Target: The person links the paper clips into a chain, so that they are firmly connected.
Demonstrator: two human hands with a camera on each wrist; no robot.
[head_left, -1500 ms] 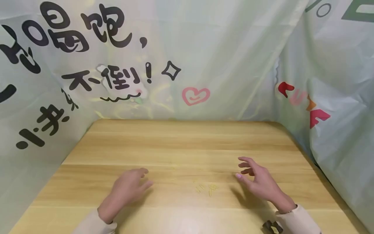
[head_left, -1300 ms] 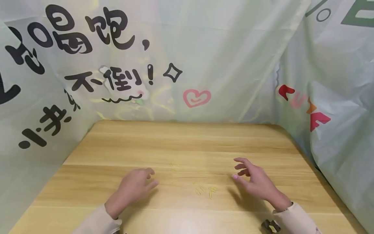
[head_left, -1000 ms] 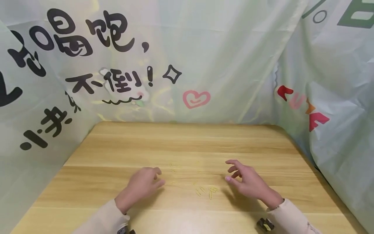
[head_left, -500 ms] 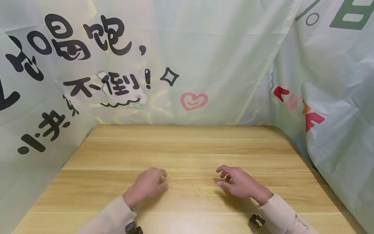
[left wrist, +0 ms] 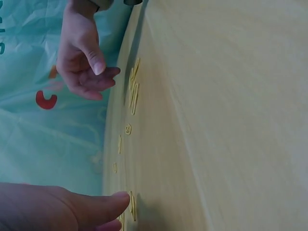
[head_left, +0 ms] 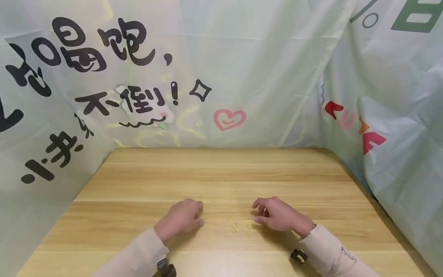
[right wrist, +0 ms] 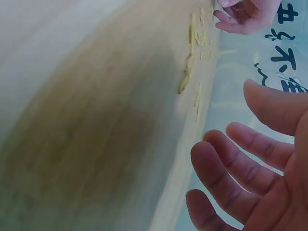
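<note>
1. In front of me, a person reaches both arms over a wood-grain surface [head_left: 221, 169], hands apart, with yellow paper clips [left wrist: 134, 98] scattered between them.
2. The left hand [head_left: 181, 217] has its fingers loosely bent, with thumb and fingertips apart, gripping nothing that I can see. Its thumb is right by one clip [left wrist: 133, 207]; whether they touch, I cannot tell.
3. The right hand [head_left: 278, 214] is relaxed too, its fingers slightly curved, spread and holding nothing. It hovers above the surface, casting a shadow beneath.
4. The densest cluster of clips lies just beside the right thumb, several of them overlapping. A few others lie near the left fingertips, and some rest in the middle, farther back.
5. Pale sleeves [head_left: 325, 246] cover both forearms, with a small dark device [head_left: 298, 256] at each wrist.
6. Around the surface hangs a pale green cloth [head_left: 270, 77] with black lettering [head_left: 143, 99] on its left part, a pink heart [head_left: 228, 122] at the back and red shapes [head_left: 371, 142] on the right.
</note>
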